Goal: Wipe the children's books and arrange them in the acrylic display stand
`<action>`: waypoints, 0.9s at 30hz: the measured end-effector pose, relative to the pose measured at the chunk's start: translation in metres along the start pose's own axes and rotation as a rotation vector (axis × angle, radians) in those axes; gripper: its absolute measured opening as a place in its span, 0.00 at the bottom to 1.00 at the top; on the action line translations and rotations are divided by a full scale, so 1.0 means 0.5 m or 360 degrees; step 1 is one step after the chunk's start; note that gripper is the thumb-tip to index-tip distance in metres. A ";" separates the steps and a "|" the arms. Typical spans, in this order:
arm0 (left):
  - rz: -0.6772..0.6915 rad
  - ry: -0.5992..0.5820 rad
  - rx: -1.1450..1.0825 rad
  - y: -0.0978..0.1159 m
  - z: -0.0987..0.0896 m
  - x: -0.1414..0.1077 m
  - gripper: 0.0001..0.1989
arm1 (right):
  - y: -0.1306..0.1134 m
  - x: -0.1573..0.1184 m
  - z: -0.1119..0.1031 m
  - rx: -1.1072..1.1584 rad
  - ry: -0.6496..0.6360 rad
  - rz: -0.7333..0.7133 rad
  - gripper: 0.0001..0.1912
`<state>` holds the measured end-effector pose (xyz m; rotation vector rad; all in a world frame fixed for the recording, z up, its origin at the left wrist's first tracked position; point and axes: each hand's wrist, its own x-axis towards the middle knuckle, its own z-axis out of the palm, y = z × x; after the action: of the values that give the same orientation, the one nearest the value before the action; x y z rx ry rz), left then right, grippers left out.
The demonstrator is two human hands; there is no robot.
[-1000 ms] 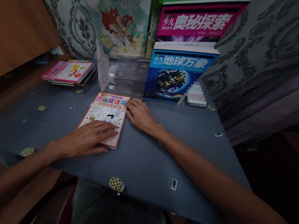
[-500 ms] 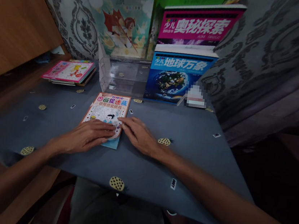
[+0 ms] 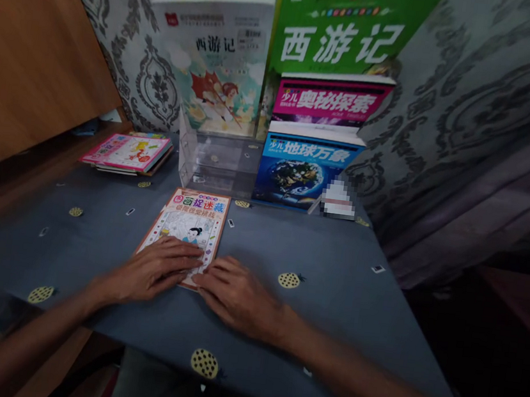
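Observation:
A children's picture book with an orange-bordered cover and colourful Chinese title lies closed on the cloth-covered table, tilted slightly. My left hand rests flat over its lower part, fingers stretched across the cover and pointing right. At the book's lower right corner is my right hand, its bent fingers close together on the edge; the thumb side is partly hidden. Both hands cover the bottom of the cover picture, and their fingertips nearly meet.
Behind the book stands a clear plastic rack holding a blue book, a magenta book, a green book and a pale book. A small book stack lies at left. A blurred white object stands right.
The view has tilted up, showing more of the rack. My right hand has moved down along the book's right edge to its lower corner. The blue sheet under the cover no longer shows.

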<state>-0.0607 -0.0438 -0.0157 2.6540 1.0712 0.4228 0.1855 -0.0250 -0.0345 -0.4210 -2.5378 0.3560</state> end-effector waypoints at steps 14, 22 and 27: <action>-0.0463 0.0142 0.0247 -0.161 -0.014 0.063 0.25 | 0.142 0.123 -0.004 -0.0260 -0.0228 0.0917 0.27; -0.0835 0.0424 0.0406 -0.207 0.009 0.081 0.23 | 0.127 0.122 0.008 -0.0372 -0.0274 0.1021 0.35; -0.0824 0.0480 0.0406 -0.205 0.018 0.081 0.21 | 0.064 0.083 0.017 -0.0191 -0.0432 0.0897 0.46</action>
<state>-0.0944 0.0554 -0.0509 2.4189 1.9537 0.6170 0.1544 0.0180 -0.0325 -1.2156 -2.6688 0.4927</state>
